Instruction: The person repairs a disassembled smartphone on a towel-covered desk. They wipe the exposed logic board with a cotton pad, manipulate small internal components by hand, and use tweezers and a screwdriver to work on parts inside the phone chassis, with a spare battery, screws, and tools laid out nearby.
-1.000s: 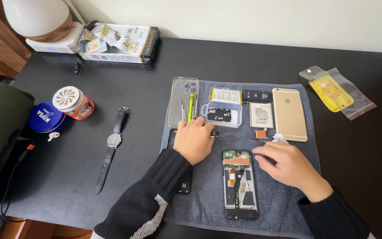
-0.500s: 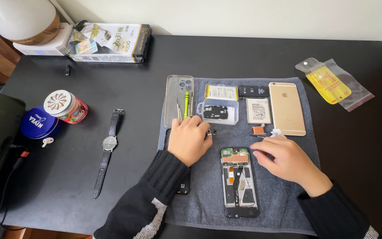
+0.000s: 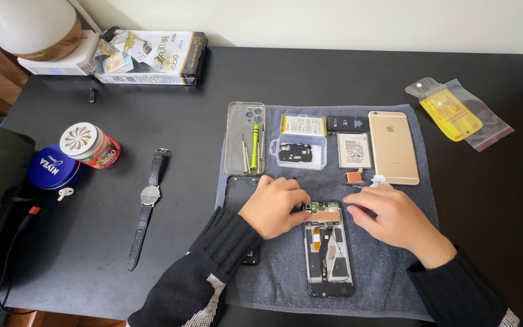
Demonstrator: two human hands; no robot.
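Below, both hands flank the opened phone (image 3: pixel 328 251); left hand (image 3: pixel 273 206) pinches its top, right hand (image 3: pixel 388 215) curls beside.

Even, soft daylight — faint shadows under hands, mild sheen on black table (image 3: pixel 346 72); sharp throughout, edges perhaps slightly bowed.

At the back left of my bench (image 3: pixel 152 151) lies a long flat box (image 3: pixel 149 57), black with pale printed panels. Far right lies a clear plastic bag (image 3: pixel 461 115) with a yellow sheet inside. On the grey cloth (image 3: pixel 388 272) sit a yellow-labelled battery (image 3: pixel 303 125), a white-labelled battery (image 3: pixel 354 150) and a small black labelled part (image 3: pixel 347 123). Left stand a round blue tin (image 3: pixel 52 169) and a red can (image 3: pixel 92 145).
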